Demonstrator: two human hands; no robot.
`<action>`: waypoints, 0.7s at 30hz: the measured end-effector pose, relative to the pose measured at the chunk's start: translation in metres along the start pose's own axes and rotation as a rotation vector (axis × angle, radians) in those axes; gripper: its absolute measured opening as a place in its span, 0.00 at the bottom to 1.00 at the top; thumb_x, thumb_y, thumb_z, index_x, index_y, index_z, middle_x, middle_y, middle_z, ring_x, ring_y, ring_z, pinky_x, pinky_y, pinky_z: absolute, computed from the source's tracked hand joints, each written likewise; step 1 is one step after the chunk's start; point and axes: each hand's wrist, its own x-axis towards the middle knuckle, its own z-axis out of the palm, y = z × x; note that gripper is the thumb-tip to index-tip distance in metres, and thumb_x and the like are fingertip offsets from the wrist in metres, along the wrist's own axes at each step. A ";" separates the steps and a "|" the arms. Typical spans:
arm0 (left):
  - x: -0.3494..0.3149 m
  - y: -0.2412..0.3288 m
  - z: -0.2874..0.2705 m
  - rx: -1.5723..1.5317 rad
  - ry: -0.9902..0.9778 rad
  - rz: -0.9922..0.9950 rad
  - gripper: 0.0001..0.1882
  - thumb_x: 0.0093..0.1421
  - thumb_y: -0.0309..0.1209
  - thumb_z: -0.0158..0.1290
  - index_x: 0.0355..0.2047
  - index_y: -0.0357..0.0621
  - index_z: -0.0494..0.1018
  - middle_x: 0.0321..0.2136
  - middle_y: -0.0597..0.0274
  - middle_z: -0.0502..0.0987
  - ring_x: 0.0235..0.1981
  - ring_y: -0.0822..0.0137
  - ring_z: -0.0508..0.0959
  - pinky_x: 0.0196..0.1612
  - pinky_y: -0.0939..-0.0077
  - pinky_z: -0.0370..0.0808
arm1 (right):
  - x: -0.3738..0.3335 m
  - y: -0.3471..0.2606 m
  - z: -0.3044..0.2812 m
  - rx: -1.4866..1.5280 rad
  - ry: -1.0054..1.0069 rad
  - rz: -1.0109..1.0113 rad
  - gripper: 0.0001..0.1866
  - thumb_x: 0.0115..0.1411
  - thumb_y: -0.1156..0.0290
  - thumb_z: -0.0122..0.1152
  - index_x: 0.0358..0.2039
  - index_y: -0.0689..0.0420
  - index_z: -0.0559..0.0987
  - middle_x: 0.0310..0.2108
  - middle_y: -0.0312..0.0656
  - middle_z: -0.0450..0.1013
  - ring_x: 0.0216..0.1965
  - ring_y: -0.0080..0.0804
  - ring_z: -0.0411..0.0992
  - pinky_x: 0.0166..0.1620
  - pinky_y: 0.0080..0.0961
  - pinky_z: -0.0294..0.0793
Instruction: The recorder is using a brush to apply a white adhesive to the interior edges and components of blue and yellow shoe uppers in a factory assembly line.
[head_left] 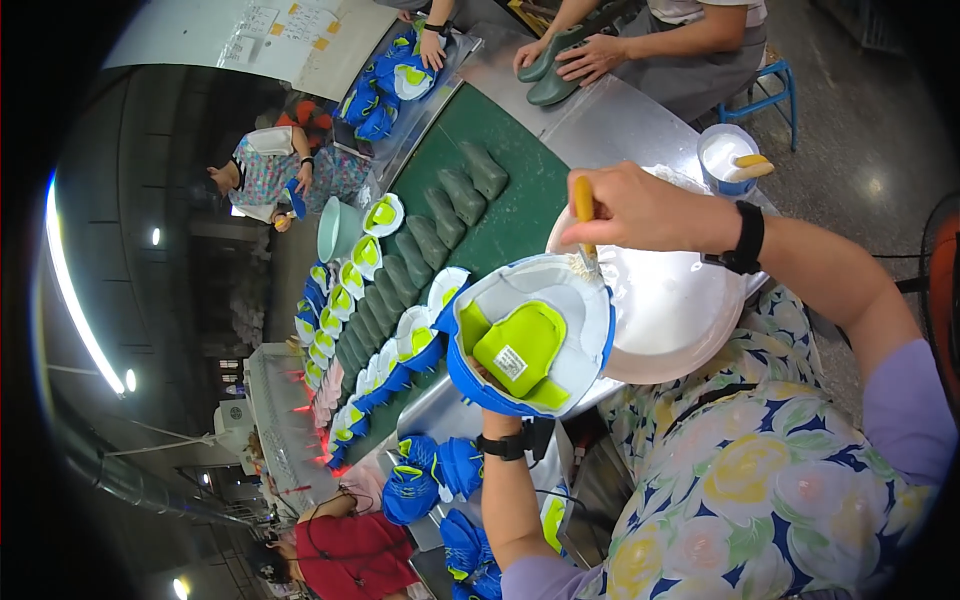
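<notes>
My left hand (498, 424) holds up a blue shoe upper (460, 375) with its white inner side facing me. A neon-yellow tongue with a small white label shows inside it. Most of my left fingers are hidden behind the upper. In my right hand (640, 208) is a brush (584, 198) with a yellow handle, gripped upright. Its pale bristles touch the far right rim of the upper. Below and to the right sits a wide white basin (690, 340) holding white stuff, partly covered by the upper and my right hand.
A green conveyor belt (520, 160) carries rows of dark green shoe lasts (440, 215) and blue-and-white uppers (365, 255). A tub (720, 160) of white paste with a yellow-handled tool stands right. Blue uppers (410, 492) lie lower left. Co-workers sit around the belt; one handles lasts (555, 85).
</notes>
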 end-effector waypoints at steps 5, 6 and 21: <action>0.002 -0.016 0.015 0.005 0.050 0.057 0.24 0.67 0.40 0.51 0.60 0.43 0.66 0.54 0.56 0.75 0.50 0.59 0.79 0.52 0.59 0.79 | -0.015 0.010 0.021 0.156 0.266 0.255 0.21 0.57 0.59 0.68 0.32 0.67 0.75 0.26 0.53 0.77 0.26 0.39 0.77 0.29 0.30 0.75; 0.004 -0.018 0.018 0.004 0.061 0.069 0.24 0.67 0.40 0.51 0.60 0.43 0.66 0.54 0.56 0.75 0.50 0.59 0.79 0.52 0.59 0.79 | -0.018 0.013 0.027 0.210 0.311 0.293 0.21 0.58 0.59 0.68 0.32 0.67 0.75 0.26 0.51 0.77 0.26 0.36 0.78 0.29 0.28 0.75; 0.009 -0.033 0.010 -0.015 0.260 0.263 0.26 0.68 0.42 0.50 0.61 0.43 0.66 0.55 0.56 0.75 0.51 0.58 0.78 0.52 0.58 0.79 | -0.050 0.001 0.058 0.536 0.249 0.353 0.20 0.59 0.60 0.68 0.32 0.66 0.75 0.22 0.44 0.76 0.22 0.25 0.76 0.25 0.21 0.72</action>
